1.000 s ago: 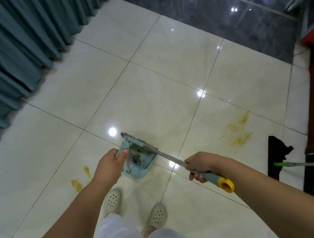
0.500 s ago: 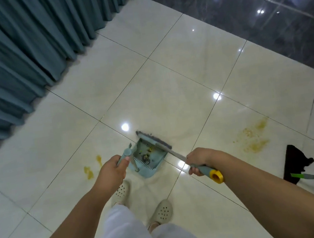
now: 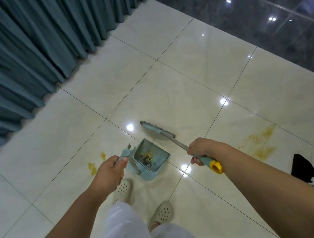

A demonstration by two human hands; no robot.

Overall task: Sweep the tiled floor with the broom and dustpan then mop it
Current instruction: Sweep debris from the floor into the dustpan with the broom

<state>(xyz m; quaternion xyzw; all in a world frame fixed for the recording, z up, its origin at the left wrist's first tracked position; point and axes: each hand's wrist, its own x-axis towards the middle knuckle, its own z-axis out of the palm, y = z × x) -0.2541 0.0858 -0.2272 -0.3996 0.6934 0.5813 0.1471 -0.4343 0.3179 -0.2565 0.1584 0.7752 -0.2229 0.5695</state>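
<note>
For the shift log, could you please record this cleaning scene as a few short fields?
left hand: grips dustpan handle
right hand: grips broom handle
dustpan: on floor, holds yellow debris
broom: head just beyond dustpan mouth
stains: yellow, right of dustpan; smaller ones left
mop: dark head, lower right

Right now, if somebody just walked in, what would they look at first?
Probably the two hands in the middle: the left hand grips the dustpan handle, and the right hand grips the broom, whose head rests on the pale tiles just beyond the pan. Next come the yellow stains, a big one on the right and small ones on the left, and the teal curtain along the left side.
</note>
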